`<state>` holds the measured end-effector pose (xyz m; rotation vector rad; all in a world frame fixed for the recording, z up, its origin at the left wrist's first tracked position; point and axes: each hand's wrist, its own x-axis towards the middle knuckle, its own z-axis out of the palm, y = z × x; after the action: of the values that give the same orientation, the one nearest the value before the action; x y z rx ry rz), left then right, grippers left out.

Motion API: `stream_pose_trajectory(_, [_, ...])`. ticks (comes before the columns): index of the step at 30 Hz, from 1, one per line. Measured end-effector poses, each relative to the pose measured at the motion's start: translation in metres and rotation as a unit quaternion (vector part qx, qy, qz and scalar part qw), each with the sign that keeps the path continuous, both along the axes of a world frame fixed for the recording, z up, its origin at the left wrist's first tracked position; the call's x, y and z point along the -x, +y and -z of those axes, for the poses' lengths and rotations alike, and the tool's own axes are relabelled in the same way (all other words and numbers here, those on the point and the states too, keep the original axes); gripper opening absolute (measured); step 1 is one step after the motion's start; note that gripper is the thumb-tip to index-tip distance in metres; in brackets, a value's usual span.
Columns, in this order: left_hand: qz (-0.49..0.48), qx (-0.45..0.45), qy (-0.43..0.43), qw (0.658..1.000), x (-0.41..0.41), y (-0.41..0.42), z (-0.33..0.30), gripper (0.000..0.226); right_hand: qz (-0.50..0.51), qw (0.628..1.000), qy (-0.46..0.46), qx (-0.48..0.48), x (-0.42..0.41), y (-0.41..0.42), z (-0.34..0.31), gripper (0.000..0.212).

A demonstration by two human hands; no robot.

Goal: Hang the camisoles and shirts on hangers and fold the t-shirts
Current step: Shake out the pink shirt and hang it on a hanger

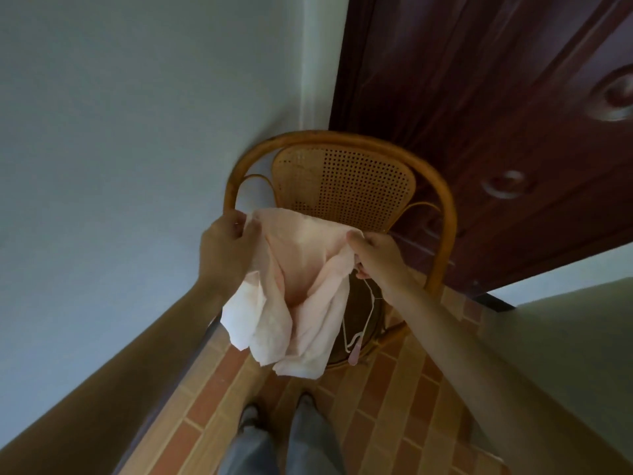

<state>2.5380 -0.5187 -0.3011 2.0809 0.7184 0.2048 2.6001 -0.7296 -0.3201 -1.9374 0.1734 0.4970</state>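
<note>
left hand (228, 242) and right hand (375, 255) pinch pale pink shirt (298, 293) above rattan chair (342, 186); right also holds white hanger (363, 320).

Head view under dim, soft, even light with a cool cast on the pale wall (120, 132); no hard shadows or glare appear. Strong wide-angle distortion bends the wall edge and the dark wooden door (496, 97) toward the frame borders. Motion blur smears the round door fittings (613, 94) at right. The chair's (342, 186) cane back is moderately sharp; the forearms at the lower corners are soft and dark.
</note>
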Motion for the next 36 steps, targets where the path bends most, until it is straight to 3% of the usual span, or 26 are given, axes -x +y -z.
stream_pose_trajectory(6, [0.039,-0.066,0.049,0.996,-0.02,-0.015,0.06,0.025,-0.101,0.994,0.034,0.032,-0.02,-0.001,0.083,0.033])
stream_pose_trajectory(9, [0.042,-0.08,0.055,0.994,-0.025,-0.016,0.09,0.018,-0.108,0.991,0.071,0.038,-0.033,-0.002,0.125,0.051])
stream_pose_trajectory(12, [0.048,-0.087,0.061,0.993,-0.028,-0.016,0.119,0.02,-0.054,0.993,0.101,0.024,-0.047,-0.006,0.162,0.063])
stream_pose_trajectory(15, [0.053,-0.081,0.062,0.993,-0.031,-0.02,0.151,0.024,0.015,0.984,0.173,-0.039,-0.053,-0.014,0.198,0.063])
stream_pose_trajectory(17, [0.053,-0.086,0.072,0.992,-0.032,-0.023,0.171,0.026,0.03,0.98,0.192,-0.043,-0.052,-0.02,0.22,0.058])
stream_pose_trajectory(20, [0.047,-0.076,0.085,0.992,-0.033,-0.025,0.199,0.027,0.128,0.965,0.225,-0.045,-0.047,-0.032,0.255,0.053])
stream_pose_trajectory(26, [0.029,-0.03,0.098,0.994,-0.026,-0.03,0.244,0.026,0.157,0.931,0.316,0.095,-0.038,-0.056,0.325,0.038])
stream_pose_trajectory(32, [0.044,-0.027,0.095,0.994,-0.026,-0.039,0.274,0.024,0.026,0.913,0.3,0.277,-0.026,-0.064,0.376,0.036])
stream_pose_trajectory(36, [0.065,-0.037,0.101,0.992,-0.024,-0.044,0.286,0.019,-0.014,0.889,0.288,0.355,-0.013,-0.068,0.405,0.014])
